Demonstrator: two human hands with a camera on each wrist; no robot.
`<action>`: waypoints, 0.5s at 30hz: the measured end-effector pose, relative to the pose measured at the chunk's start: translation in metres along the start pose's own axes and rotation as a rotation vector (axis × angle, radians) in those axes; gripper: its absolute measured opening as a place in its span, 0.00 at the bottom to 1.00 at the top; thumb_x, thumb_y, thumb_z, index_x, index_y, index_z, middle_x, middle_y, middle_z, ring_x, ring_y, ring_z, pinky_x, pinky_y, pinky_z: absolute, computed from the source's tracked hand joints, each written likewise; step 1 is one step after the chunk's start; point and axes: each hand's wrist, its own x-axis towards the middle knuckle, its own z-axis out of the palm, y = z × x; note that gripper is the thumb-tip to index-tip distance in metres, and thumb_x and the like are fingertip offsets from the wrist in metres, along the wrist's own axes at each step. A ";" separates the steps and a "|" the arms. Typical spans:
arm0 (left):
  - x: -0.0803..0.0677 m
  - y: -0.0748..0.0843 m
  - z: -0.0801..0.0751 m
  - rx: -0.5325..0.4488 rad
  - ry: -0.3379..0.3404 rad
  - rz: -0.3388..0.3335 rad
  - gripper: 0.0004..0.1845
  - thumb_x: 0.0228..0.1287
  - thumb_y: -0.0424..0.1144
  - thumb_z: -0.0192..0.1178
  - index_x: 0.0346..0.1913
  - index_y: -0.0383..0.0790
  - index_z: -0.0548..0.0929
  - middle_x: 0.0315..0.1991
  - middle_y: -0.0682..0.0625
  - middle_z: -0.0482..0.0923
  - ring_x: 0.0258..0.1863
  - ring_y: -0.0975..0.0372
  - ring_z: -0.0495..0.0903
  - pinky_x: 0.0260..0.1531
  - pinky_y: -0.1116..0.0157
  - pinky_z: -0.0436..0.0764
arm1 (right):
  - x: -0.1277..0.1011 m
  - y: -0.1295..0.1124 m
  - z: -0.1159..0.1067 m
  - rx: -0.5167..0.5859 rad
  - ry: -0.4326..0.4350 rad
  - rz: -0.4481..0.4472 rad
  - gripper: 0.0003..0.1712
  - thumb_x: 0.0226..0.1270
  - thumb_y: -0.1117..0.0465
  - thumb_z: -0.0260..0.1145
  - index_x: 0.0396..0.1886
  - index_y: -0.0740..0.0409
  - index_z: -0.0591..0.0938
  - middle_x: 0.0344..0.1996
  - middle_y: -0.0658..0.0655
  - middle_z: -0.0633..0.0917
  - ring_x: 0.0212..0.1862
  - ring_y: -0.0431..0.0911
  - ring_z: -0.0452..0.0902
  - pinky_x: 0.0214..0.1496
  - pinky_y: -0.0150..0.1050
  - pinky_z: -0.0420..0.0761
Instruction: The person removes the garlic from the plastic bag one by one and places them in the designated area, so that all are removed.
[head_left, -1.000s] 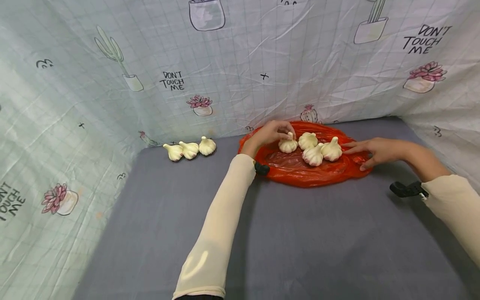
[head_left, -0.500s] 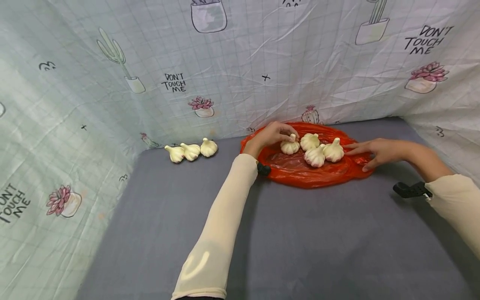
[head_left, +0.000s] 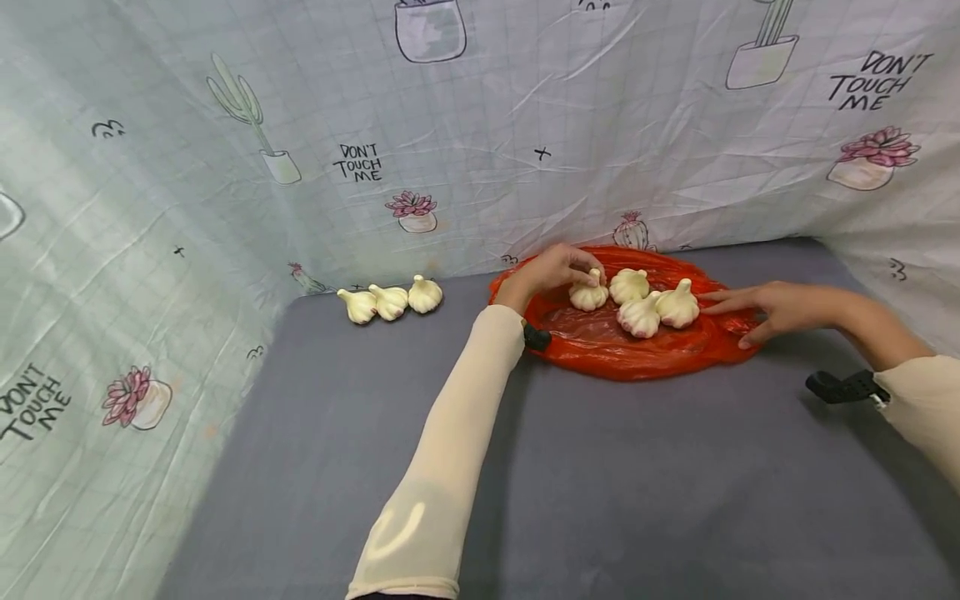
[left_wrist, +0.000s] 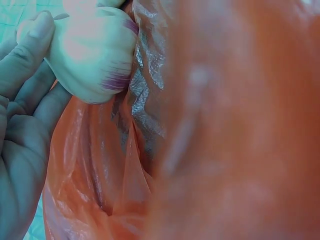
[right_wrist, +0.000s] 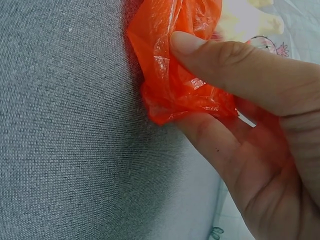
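Three garlic bulbs (head_left: 392, 302) in a row on the grey table (head_left: 360, 400). Left hand (head_left: 551, 268) pinches another bulb (head_left: 588, 297) by its stem, body below fingertips, within the spread red bag (head_left: 630, 364). Three more bulbs (head_left: 640, 315) in bag, just right. Right hand (head_left: 789, 307) grips bag's right edge.

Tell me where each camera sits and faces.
Head: on the head, facing forward-down at red plastic bag and garlic bulbs; left grip, right grip, sleeves show.
Left wrist: worn there, facing the held bulb; left grip shows.
Right wrist: worn there, facing bag and gray tabletop; right grip shows.
Head and left wrist share that bulb.
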 end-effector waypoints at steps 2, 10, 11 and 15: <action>0.001 0.000 0.001 -0.013 0.002 0.001 0.10 0.68 0.36 0.66 0.49 0.40 0.90 0.45 0.51 0.88 0.46 0.65 0.82 0.49 0.72 0.78 | -0.002 0.002 0.002 0.020 0.026 -0.006 0.36 0.57 0.52 0.78 0.67 0.52 0.81 0.69 0.26 0.64 0.74 0.46 0.58 0.59 0.14 0.56; -0.003 -0.002 0.003 -0.010 0.006 -0.014 0.09 0.69 0.37 0.66 0.48 0.40 0.90 0.45 0.52 0.88 0.46 0.67 0.81 0.50 0.74 0.77 | -0.002 0.000 0.004 0.003 0.043 -0.021 0.36 0.56 0.51 0.79 0.65 0.53 0.82 0.69 0.30 0.65 0.71 0.58 0.62 0.59 0.14 0.56; -0.003 -0.001 0.004 -0.002 0.009 0.003 0.09 0.69 0.37 0.66 0.48 0.39 0.90 0.45 0.51 0.88 0.46 0.66 0.81 0.49 0.73 0.77 | -0.002 0.000 0.004 -0.003 0.047 -0.023 0.36 0.55 0.52 0.79 0.65 0.53 0.82 0.69 0.30 0.65 0.70 0.62 0.63 0.59 0.14 0.56; -0.002 0.006 0.003 0.114 0.012 0.074 0.09 0.69 0.37 0.66 0.48 0.39 0.90 0.45 0.51 0.88 0.44 0.66 0.80 0.48 0.73 0.76 | -0.001 -0.001 0.002 -0.007 0.052 -0.031 0.35 0.56 0.52 0.79 0.65 0.54 0.82 0.68 0.28 0.64 0.69 0.68 0.63 0.59 0.14 0.56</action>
